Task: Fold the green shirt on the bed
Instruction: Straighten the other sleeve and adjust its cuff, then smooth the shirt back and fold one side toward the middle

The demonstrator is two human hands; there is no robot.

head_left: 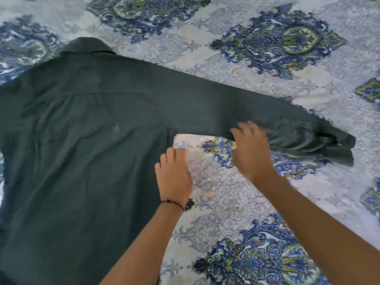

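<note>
While the green shirt (82, 140) lies spread on the bed (304, 204), your left hand (173, 177) rests flat at its edge; your blurred right hand (250, 153) seems flat-fingered on the sleeve (226, 108), which dragging could bunch.

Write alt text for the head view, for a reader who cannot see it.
A green shirt lies spread flat, collar away from the viewer, on a blue-patterned bed cover, with one sleeve stretched out to the right. The person's left hand rests flat at the shirt's side edge, and the right hand, blurred, touches the sleeve's lower edge.
</note>
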